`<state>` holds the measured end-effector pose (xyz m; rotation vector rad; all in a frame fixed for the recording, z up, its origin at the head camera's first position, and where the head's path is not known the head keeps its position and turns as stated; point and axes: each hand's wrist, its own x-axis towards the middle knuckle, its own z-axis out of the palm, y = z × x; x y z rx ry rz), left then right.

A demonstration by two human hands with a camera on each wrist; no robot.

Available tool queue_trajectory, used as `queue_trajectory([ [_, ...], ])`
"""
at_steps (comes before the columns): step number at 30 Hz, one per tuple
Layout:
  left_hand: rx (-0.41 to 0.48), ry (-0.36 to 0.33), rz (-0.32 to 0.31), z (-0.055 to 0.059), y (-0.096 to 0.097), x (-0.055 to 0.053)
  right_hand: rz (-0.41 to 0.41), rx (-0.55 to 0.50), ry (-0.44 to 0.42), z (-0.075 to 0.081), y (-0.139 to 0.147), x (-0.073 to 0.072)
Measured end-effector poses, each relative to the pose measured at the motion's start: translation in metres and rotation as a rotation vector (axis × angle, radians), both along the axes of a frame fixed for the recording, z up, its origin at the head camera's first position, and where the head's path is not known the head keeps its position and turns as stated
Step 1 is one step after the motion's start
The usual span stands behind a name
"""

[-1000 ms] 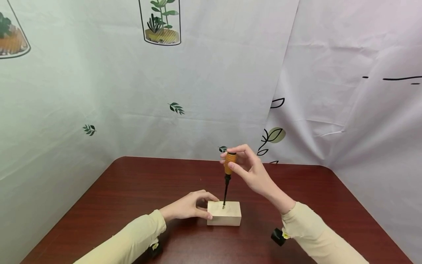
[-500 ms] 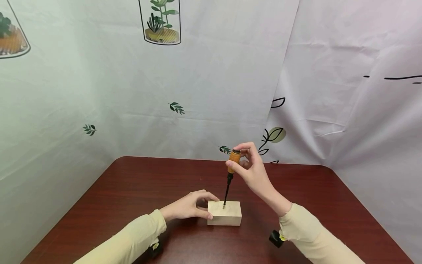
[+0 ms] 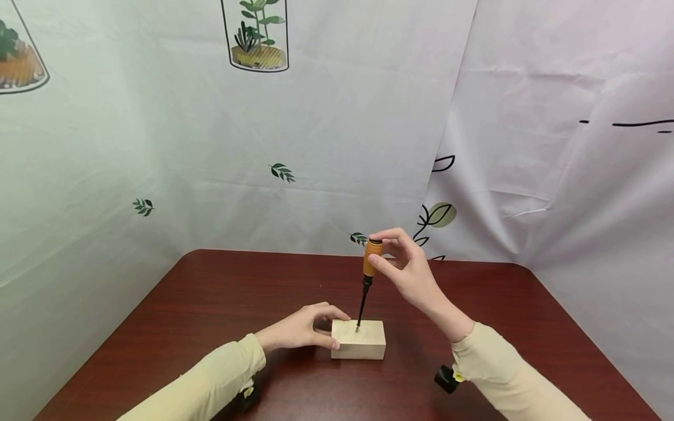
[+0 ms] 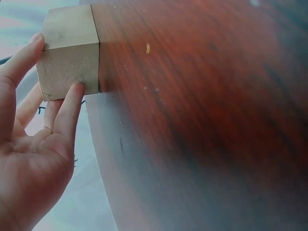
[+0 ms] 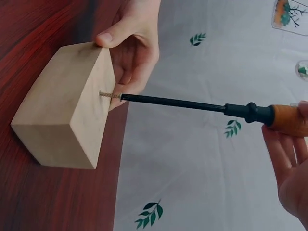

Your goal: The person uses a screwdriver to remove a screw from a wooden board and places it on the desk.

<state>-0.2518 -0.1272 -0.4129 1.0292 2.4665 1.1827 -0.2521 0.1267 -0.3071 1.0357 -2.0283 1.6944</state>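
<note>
Behind everything hangs a pale cloth backdrop (image 3: 337, 117), creased in places, whose print is pictures: green leaf sprigs, jars of plants and black line strokes. In front of it I have a dark reddish wood-grain worktop (image 3: 253, 286) with rounded far corners. My cream sleeves (image 3: 508, 371) reach in over it. My left hand (image 3: 300, 329) grips the left end of the wooden block, thumb at its front corner and fingers round the back and end. My right hand (image 3: 406, 268) grasps the screwdriver's orange handle, thumb on its side and a finger over the dark cap. The pale block (image 3: 358, 352) lies flat on the worktop. The screwdriver (image 3: 367, 282) leans slightly right, its black shaft's tip meeting the small screw (image 5: 110, 95), which stands partway into the block's top, threads showing
</note>
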Motion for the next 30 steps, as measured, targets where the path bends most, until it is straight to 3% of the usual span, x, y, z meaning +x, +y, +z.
queue_trajectory([
  [5,0.005,0.007,-0.002,-0.0008,-0.0004,-0.0007,0.118,-0.017,0.012,-0.0043,0.0016,-0.0016],
  [7,0.006,0.008,-0.004,-0.0011,-0.0005,-0.0008,0.130,-0.036,0.007,-0.0056,0.0011,-0.0020],
  [15,-0.003,0.012,-0.005,-0.0010,-0.0002,-0.0015,-0.020,-0.014,-0.050,-0.0053,-0.0047,0.0018],
  [20,-0.004,0.012,-0.008,-0.0003,-0.0003,-0.0015,-0.036,-0.036,-0.066,-0.0029,-0.0060,0.0029],
  [30,-0.001,-0.002,-0.006,-0.0004,0.0002,-0.0005,-0.032,-0.052,0.029,-0.0035,0.0003,0.0016],
])
